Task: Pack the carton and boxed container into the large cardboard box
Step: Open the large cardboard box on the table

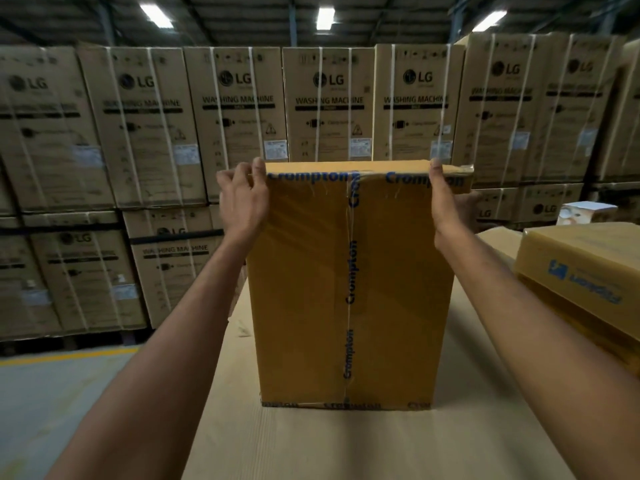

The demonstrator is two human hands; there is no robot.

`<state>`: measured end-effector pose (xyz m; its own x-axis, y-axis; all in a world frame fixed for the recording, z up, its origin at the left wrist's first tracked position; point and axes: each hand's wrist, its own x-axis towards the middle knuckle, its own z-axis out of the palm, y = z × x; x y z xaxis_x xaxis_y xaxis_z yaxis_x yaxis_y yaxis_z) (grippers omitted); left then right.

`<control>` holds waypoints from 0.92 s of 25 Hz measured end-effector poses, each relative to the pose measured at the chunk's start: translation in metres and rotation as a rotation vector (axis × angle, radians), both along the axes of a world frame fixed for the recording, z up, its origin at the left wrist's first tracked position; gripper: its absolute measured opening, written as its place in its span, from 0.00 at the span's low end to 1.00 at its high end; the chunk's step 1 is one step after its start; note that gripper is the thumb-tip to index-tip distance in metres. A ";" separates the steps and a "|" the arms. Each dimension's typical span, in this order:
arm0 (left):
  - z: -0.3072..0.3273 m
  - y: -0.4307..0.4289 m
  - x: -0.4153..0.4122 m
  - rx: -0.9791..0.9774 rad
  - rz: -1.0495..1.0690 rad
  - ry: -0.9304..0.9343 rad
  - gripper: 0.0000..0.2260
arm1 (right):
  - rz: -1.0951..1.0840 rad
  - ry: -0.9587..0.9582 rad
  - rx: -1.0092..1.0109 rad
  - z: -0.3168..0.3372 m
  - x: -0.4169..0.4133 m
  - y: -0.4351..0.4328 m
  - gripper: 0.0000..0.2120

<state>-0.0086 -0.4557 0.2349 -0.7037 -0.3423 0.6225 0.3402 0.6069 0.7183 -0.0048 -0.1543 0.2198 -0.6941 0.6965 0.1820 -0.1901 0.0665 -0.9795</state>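
A large brown cardboard box (304,289), sealed with clear tape printed "Crompton" in blue, stands upright on a cardboard-covered surface (346,445) in front of me. My left hand (242,199) grips its upper left corner, thumb on the top edge. My right hand (446,206) grips the upper right corner, thumb on the near face and fingers behind. A yellow carton (585,271) with a blue logo lies to the right, on top of another yellow carton. A small white printed box (585,213) sits further back on the right.
Stacked washing-machine boxes (239,109) strapped with white bands form a wall behind the work surface. Grey floor with a yellow line (69,356) lies to the left. The surface's left edge runs beside my left forearm.
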 end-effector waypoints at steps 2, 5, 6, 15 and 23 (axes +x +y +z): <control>0.009 -0.005 0.001 0.061 0.111 0.010 0.21 | 0.028 -0.074 -0.108 0.011 -0.008 -0.001 0.68; 0.016 -0.021 -0.003 0.280 -0.001 -0.103 0.22 | 0.137 -0.087 -0.226 0.017 -0.020 0.015 0.72; 0.016 -0.023 0.000 0.411 -0.098 -0.200 0.28 | 0.190 -0.085 -0.237 0.019 -0.023 0.021 0.70; -0.005 -0.023 0.037 0.517 -0.269 -0.199 0.20 | 0.170 0.028 -0.208 0.010 0.032 0.012 0.60; -0.056 -0.023 0.039 0.491 -0.354 -0.214 0.14 | 0.359 0.217 -0.259 -0.081 0.030 0.026 0.41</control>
<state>0.0303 -0.4785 0.1786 -0.9178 -0.2758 0.2858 0.2783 0.0666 0.9582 0.0253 -0.1284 0.1393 -0.8638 0.4616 0.2020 -0.3583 -0.2808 -0.8904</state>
